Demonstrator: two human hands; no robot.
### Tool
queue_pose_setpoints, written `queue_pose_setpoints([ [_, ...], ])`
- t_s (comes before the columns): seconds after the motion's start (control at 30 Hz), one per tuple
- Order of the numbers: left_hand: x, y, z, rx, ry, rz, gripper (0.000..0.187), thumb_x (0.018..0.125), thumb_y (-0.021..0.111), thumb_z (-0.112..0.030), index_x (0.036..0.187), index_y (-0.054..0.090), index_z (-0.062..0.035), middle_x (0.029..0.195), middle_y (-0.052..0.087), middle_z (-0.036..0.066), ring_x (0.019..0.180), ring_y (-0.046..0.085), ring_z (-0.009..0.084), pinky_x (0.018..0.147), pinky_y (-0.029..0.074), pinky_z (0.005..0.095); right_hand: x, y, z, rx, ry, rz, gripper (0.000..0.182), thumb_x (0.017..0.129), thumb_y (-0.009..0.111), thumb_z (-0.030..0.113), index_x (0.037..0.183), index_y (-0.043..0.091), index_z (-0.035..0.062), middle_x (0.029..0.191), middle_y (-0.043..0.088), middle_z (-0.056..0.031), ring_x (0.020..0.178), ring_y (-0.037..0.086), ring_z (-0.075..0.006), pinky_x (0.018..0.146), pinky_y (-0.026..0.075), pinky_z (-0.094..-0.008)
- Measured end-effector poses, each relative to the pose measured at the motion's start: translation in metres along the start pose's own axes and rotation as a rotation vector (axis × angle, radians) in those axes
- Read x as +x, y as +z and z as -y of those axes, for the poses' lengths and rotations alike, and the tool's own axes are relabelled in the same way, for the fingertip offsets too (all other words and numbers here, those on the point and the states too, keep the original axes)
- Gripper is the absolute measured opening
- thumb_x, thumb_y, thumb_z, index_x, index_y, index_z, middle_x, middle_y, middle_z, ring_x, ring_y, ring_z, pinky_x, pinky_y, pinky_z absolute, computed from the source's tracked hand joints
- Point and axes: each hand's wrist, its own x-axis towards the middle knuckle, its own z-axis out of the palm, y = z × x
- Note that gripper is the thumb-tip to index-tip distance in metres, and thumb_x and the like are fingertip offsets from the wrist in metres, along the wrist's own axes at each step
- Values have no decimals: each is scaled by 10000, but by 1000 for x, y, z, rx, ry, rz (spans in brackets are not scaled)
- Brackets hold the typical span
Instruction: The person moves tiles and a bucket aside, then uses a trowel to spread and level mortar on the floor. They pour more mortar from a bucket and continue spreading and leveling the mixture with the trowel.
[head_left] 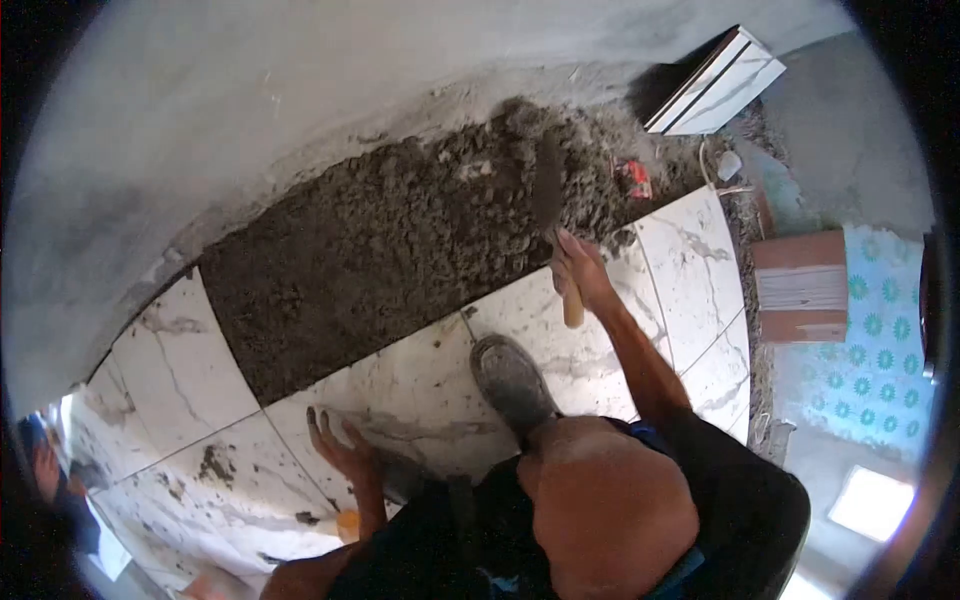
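Note:
My right hand (583, 272) is wrapped round the wooden handle of a trowel (548, 190), whose dark blade lies over the rough mortar bed (400, 230) near the wall. The handle's pale end sticks out below the fingers. My left hand (343, 450) holds nothing and has its fingers spread, low over a white marbled floor tile (400, 385) at the edge of the mortar. The mortar is smoother at its left end and lumpy toward the right, around the trowel.
Stacked tiles (720, 90) lean on the wall at upper right. A red wrapper (634, 178) lies on the mortar. My boot (510, 380) stands on laid tiles. A cardboard box (800, 286) is at right. Another person (55, 480) shows at far left.

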Motion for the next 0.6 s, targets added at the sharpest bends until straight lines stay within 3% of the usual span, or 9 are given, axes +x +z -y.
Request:
queue_pose_setpoints([
  [0.07, -3, -14, -8, 24, -62, 46, 357, 857, 483, -154, 1159, 422, 27, 1272, 368, 197, 1170, 343, 355, 932, 322, 450, -4, -16, -11, 94, -144, 30, 349, 856, 493, 382, 719, 468, 62, 499, 401, -7, 380, 387, -116, 355, 335, -271],
  [0.17, -1, -13, -5, 8, -45, 32, 373, 855, 497, -173, 1157, 419, 30, 1265, 375, 200, 1151, 370, 354, 920, 333, 458, 20, -50, -12, -615, -322, -488, 372, 849, 498, 358, 679, 519, 29, 507, 450, -20, 410, 432, -104, 376, 350, -265],
  [0.2, -2, -15, -1, -24, -8, 26, 373, 855, 497, -173, 1157, 419, 30, 1265, 375, 200, 1151, 370, 354, 920, 333, 458, 33, -71, -22, -602, -351, -527, 372, 849, 498, 358, 679, 519, 29, 507, 450, -20, 410, 432, -104, 376, 350, -265],
  [0.27, -1, -19, 9, -49, 104, -64, 339, 865, 474, -129, 1162, 419, 26, 1274, 366, 189, 1139, 383, 361, 912, 342, 461, 60, -106, -35, -745, -325, -810, 395, 811, 502, 403, 818, 546, 10, 700, 585, -175, 670, 584, -335, 582, 446, -420],
  [0.3, 6, -24, 10, -65, 119, -75, 339, 865, 474, -129, 1162, 419, 26, 1274, 366, 189, 1139, 383, 361, 912, 342, 461, 59, -109, -26, -762, -266, -831, 407, 793, 500, 419, 847, 559, 20, 821, 584, -218, 826, 547, -396, 686, 430, -454],
  [0.4, 26, -48, 16, -113, 186, -194, 304, 865, 476, -88, 1147, 457, 25, 1195, 454, 180, 1049, 477, 328, 854, 402, 425, 55, -116, -8, -1001, -230, -869, 393, 798, 495, 404, 875, 545, 22, 857, 577, -225, 837, 552, -374, 699, 431, -441],
  [0.47, 44, -69, 24, -408, -126, 33, 268, 858, 503, -87, 1099, 518, 29, 1047, 555, 172, 861, 576, 257, 706, 484, 353, 50, -121, -4, -1051, -238, -888, 395, 795, 492, 405, 916, 531, 31, 888, 573, -213, 868, 545, -353, 723, 429, -442],
  [0.5, 55, -74, 25, -512, -151, -16, 238, 845, 539, -123, 1032, 578, 18, 875, 614, 151, 624, 577, 171, 497, 483, 287, 45, -119, -2, -1110, -295, -962, 407, 788, 498, 419, 944, 523, 44, 911, 569, -205, 876, 540, -359, 734, 429, -447],
  [0.6, 85, -106, 49, -238, -153, 202, 211, 843, 540, -125, 1001, 602, 1, 805, 627, 122, 541, 533, 129, 385, 429, 273, 7, -106, 9, -1171, -399, -1013, 436, 774, 511, 449, 1022, 507, 91, 1023, 538, -182, 909, 517, -393, 783, 419, -470],
])
